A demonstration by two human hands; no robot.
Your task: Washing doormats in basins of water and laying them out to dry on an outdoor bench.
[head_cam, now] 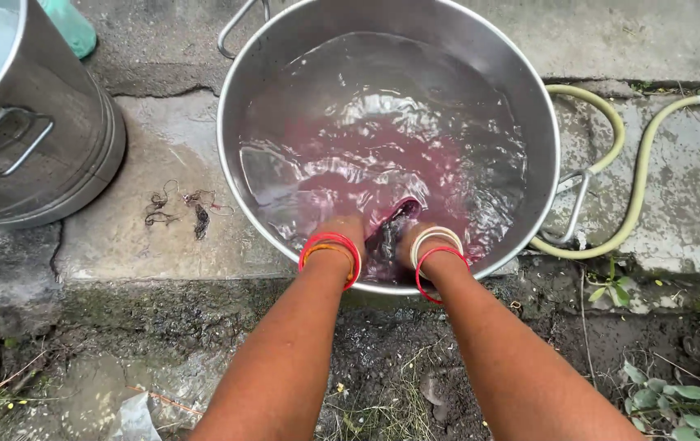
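Both hands are sunk in the pot (530, 122), at its near rim; left hand (340, 231) and right hand (415, 241) each grip the dark cloth (391, 233) in pinkish water; soaked, it looks soft, heavy and slippery, best bunched in fistfuls; 1 hose (636, 188) curls right of the pot.

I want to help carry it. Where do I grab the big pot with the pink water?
Grab the pot by its two loop handles, one at the right rim, the other at the far left rim. Come from outside on both sides, hands opposite. The wall is smooth and round, and it is full of water, so keep it level.
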